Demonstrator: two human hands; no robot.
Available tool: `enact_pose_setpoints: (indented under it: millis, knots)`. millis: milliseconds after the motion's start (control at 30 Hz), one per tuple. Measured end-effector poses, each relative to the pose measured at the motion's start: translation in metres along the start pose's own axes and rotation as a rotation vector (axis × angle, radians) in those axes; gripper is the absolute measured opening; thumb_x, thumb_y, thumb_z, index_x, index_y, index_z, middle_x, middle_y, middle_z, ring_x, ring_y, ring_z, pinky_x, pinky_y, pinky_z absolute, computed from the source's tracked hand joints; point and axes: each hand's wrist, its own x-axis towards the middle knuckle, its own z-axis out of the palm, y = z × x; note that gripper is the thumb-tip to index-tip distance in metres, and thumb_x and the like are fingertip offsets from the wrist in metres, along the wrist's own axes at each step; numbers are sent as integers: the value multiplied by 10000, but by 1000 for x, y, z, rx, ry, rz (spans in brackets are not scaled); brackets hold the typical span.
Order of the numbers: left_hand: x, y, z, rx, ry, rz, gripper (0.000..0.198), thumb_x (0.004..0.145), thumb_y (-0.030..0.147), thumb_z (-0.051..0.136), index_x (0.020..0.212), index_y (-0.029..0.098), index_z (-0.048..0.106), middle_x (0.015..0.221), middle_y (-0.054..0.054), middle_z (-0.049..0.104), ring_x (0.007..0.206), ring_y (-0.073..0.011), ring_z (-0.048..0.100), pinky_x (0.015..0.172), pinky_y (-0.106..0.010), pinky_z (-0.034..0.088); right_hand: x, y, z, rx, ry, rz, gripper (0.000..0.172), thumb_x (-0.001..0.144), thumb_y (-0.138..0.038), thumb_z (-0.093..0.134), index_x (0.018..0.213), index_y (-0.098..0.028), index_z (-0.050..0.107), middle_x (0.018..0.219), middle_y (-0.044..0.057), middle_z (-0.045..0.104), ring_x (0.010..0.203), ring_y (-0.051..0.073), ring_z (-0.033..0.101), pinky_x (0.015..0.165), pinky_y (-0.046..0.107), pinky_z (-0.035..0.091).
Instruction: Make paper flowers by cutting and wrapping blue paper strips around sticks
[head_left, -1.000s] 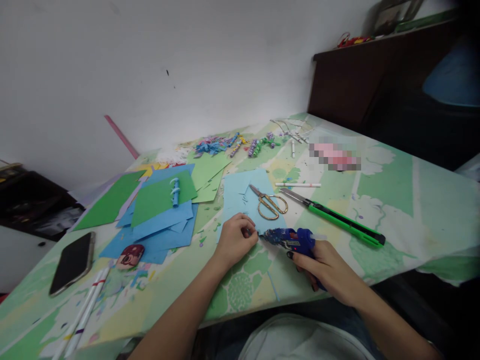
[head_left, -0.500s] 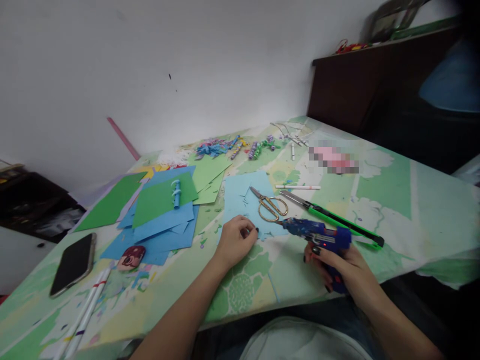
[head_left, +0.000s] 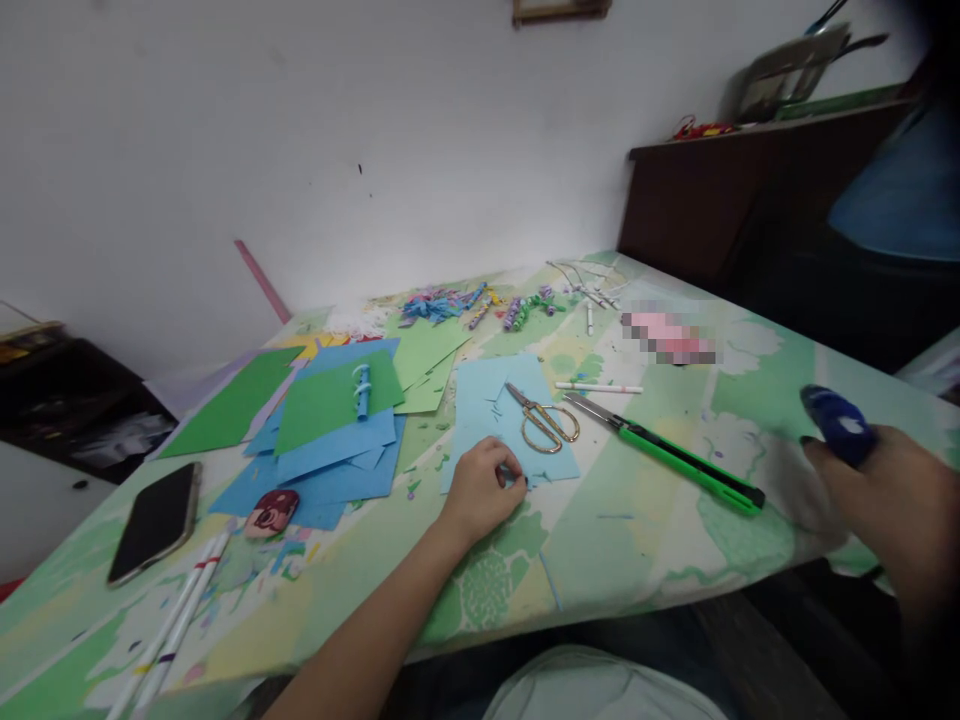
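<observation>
My left hand rests at the lower edge of a light blue paper sheet, thumb and fingertips pinched together. Whatever may be between them is too small to make out. Gold-handled scissors lie on that sheet, just beyond the fingers. Out at the right side of the table, my right hand is closed around a dark blue hot glue gun, blurred by motion. Between the two hands lies a green utility knife with its blade out.
Green and blue paper sheets are stacked at left, a small blue paper roll on top. A phone, a reddish case and white markers lie nearer. Curled paper pieces sit by the wall.
My right hand has carried the glue gun away from the scissors to the right side of the table. My left hand keeps its pinch in nearly the same place. The view has shifted slightly.
</observation>
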Motion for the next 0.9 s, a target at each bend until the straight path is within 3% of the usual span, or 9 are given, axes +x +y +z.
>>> enact_pose_setpoints:
  millis: [67,133,167,267,333,467,600,733,900]
  knots:
    - [0,0,1,5,5,9,86,606,70,551,613,153,570,745,-2,561,504,-60,450,559,-219,403,9,-2,0,-264,39,112,182,721,-465,513,719,-285,487,445,30,421,498,305,535,432,366,308]
    - [0,0,2,-20,11,12,91,610,66,543,612,153,568,744,-2,568,505,-60,456,556,-215,404,11,-17,-2,-363,11,84,221,723,-478,499,776,-263,515,538,72,502,600,334,571,464,390,356]
    - [0,0,1,-40,20,11,92,613,65,540,611,152,567,742,-3,574,510,-61,462,554,-212,406,9,-28,-3,-356,15,26,247,736,-469,483,835,-248,533,614,96,548,680,348,583,510,410,387]
    - [0,5,-3,-117,66,-3,86,645,81,539,645,155,584,743,-12,603,550,-75,506,541,-203,412,-3,-77,-8,-285,243,-91,391,769,-423,431,1052,-166,515,935,169,580,973,394,514,740,517,401]
    - [-1,9,-6,-182,98,-14,82,680,110,538,684,162,601,767,-23,630,596,-92,545,519,-195,414,-13,-116,-7,-83,276,-172,341,765,-380,459,1036,-188,534,1052,129,563,1029,344,492,823,499,398]
    - [-3,16,-11,-330,146,-36,74,710,158,555,698,173,626,852,-45,667,752,-142,606,512,-190,440,-30,-184,13,597,-300,-335,187,800,-288,472,953,-210,547,1098,83,547,954,199,548,794,330,472]
    - [-5,17,-13,-392,195,-32,68,708,176,583,716,177,651,763,-36,672,725,-147,613,567,-221,483,-33,-223,44,737,-633,-318,180,731,-256,575,898,-189,573,874,43,616,743,147,582,651,262,480]
    - [-7,17,-16,-418,215,39,60,709,173,592,716,174,652,733,-33,657,697,-141,604,584,-234,495,-34,-238,65,821,-672,-287,87,714,-231,578,771,-164,576,712,9,591,652,119,541,579,225,436]
    - [-8,18,-16,-462,231,-7,53,701,176,606,735,163,644,734,-34,651,705,-139,602,597,-230,497,-40,-239,74,943,-637,-249,97,753,-249,530,766,-163,571,713,13,585,684,130,547,628,243,440]
